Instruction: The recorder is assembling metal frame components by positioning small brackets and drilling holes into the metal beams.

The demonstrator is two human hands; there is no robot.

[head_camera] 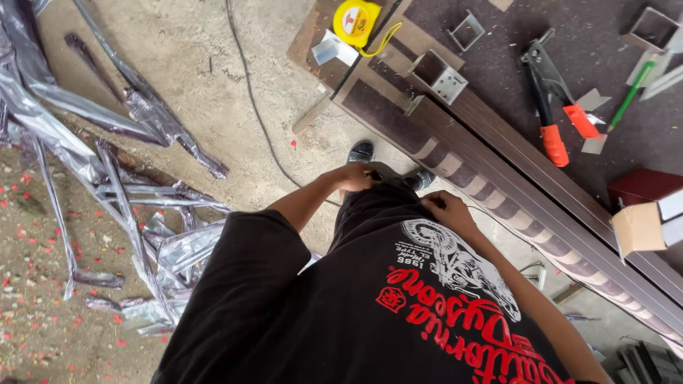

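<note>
I look straight down my own body, at a black T-shirt with a red and white print. My left hand is closed at the waist, gripping the edge of the dark clothing there. My right hand has its fingers curled on the shirt hem a little to the right. Just beyond the hands my two dark shoes stand on sandy ground, beside long brown metal profiles.
On the dark board at the right lie a yellow tape measure, square metal brackets, an orange-handled riveter and a green pencil. A cardboard box sits at the right edge. Crumpled plastic wrap and a black cable lie on the ground at left.
</note>
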